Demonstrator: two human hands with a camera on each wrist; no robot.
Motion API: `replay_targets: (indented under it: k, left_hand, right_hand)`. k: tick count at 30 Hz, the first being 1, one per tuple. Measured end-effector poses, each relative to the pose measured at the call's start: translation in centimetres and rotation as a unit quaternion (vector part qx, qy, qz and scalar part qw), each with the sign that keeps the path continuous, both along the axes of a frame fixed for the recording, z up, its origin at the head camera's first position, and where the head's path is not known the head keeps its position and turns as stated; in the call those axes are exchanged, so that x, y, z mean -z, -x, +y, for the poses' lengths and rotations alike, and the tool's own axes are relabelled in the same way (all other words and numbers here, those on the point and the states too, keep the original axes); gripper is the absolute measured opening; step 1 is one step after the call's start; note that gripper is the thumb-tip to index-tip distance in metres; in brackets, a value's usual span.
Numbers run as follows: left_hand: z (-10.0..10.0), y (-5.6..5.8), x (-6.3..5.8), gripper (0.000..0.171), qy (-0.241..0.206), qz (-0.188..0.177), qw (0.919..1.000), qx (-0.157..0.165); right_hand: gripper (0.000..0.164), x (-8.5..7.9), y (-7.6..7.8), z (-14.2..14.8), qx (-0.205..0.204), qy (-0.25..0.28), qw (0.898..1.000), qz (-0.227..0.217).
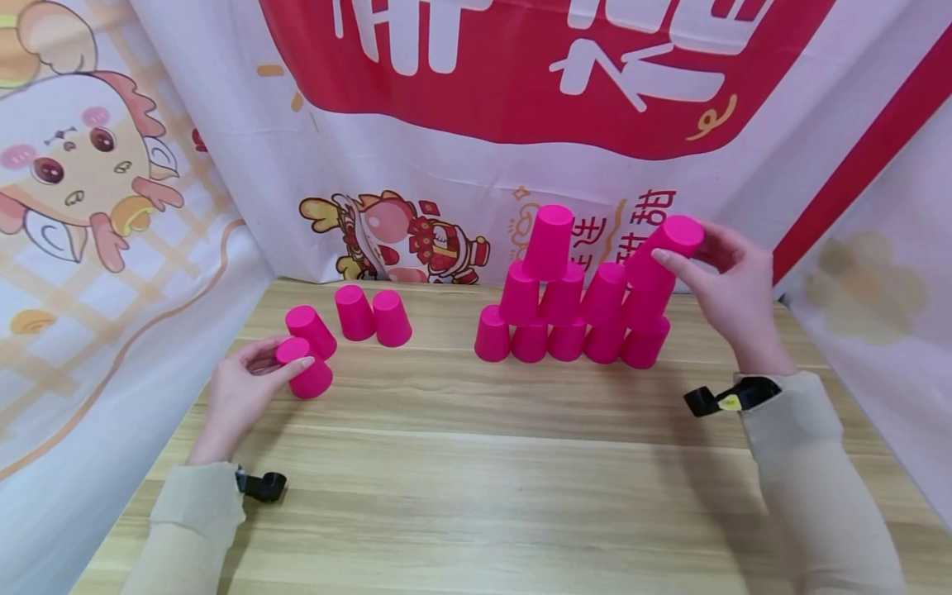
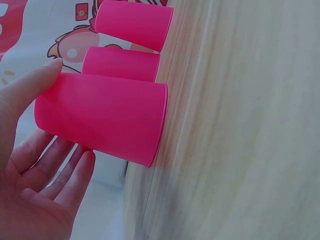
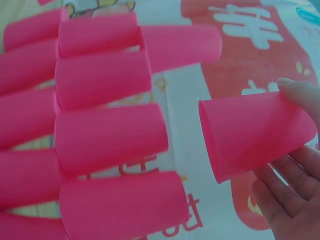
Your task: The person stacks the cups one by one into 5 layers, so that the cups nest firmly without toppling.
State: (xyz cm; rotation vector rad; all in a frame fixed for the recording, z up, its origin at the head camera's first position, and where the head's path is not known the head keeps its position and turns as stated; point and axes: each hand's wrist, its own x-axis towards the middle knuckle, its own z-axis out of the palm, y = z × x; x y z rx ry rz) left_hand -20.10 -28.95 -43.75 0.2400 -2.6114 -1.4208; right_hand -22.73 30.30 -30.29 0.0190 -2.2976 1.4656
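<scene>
At the left, my left hand [image 1: 240,395] grips a bright pink cup [image 2: 102,117] near its base, thumb on one side and fingers on the other. The cup is upside down, its rim right at the table. Over the right end of a tiered stack of pink cups, my right hand [image 1: 738,289] holds another upside-down pink cup [image 3: 257,135] by its narrow end. A gap shows between that cup's rim and the tier below in the right wrist view. The stack has a bottom row [image 1: 530,344], a second row [image 1: 520,296] and one top cup [image 1: 549,244].
One pink cup [image 1: 312,330] stands just behind the left hand's cup. Two more, a left one [image 1: 354,314] and a right one [image 1: 392,321], stand side by side farther back. A printed cloth [image 1: 446,173] hangs behind the wooden table [image 1: 476,487].
</scene>
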Motion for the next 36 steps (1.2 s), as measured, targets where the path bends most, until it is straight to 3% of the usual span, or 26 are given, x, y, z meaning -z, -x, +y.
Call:
replay_targets:
  k: [11,18,26,29,36]
  left_hand:
    - [0.4,-0.2,0.2,0.074,0.017,0.032,0.9992,0.016]
    - [2.4,-0.9,-1.8,0.075,0.013,0.042,0.9985,0.032]
    - [5.9,-1.9,-4.2,0.065,0.000,0.086,0.9927,0.085]
    - [6.9,-2.1,-4.4,0.061,0.002,0.103,0.9894,0.103]
    - [8.6,-2.1,-4.1,0.059,0.017,0.100,0.9849,0.141]
  right_hand:
    - [0.067,-0.1,2.0,0.3,-0.010,0.002,0.999,-0.033]
    - [0.068,0.1,2.9,0.5,-0.005,-0.001,0.999,-0.049]
    - [0.071,0.3,3.5,0.3,-0.008,-0.010,0.998,-0.063]
    - [0.071,0.4,3.6,0.3,-0.010,-0.009,0.998,-0.063]
    - [0.073,0.7,4.0,0.4,-0.014,0.000,0.997,-0.078]
